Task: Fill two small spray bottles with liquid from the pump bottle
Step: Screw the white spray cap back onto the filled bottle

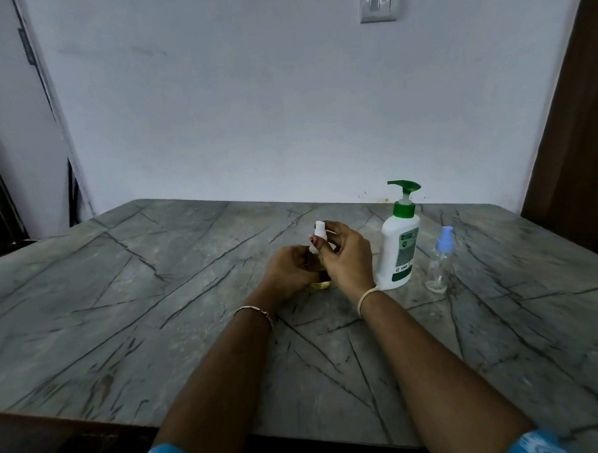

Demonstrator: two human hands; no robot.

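A small spray bottle with yellowish liquid and a white spray top stands on the table between my hands. My left hand grips its body. My right hand pinches the white top with thumb and fingers. Much of the bottle is hidden by my fingers. The white pump bottle with a green pump head stands upright just right of my right hand. Further right stands a second small spray bottle, clear with a pale blue top; no liquid shows inside it.
The grey veined stone table meets a white wall at the back. A dark wooden door frame rises at the right. The table's near edge runs along the bottom of the view.
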